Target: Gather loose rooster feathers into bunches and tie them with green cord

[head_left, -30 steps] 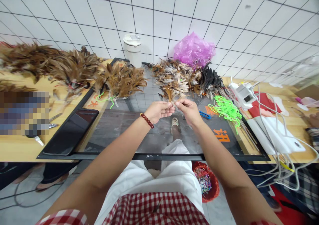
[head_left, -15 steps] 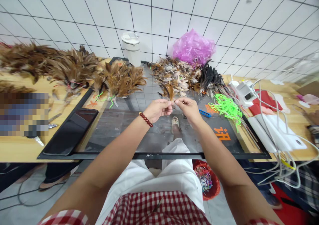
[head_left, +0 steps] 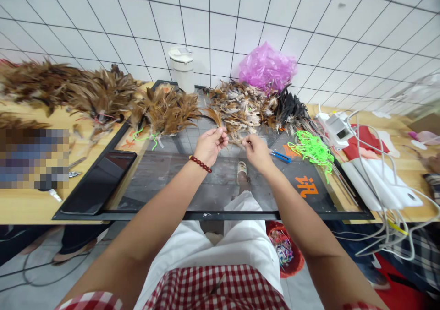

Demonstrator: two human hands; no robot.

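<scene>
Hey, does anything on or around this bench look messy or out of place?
Two things. The white cables on the right lie tangled, drooping over the table edge. A small feather-like scrap also rests on your red-and-white checked clothing, away from the brown feathers in your left hand.

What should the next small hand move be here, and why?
Probably bring the right hand slightly toward the left hand: the left hand pinches brown feathers, while the right hand is apart from them, its grip closed; whether on anything is too small to tell.
</scene>
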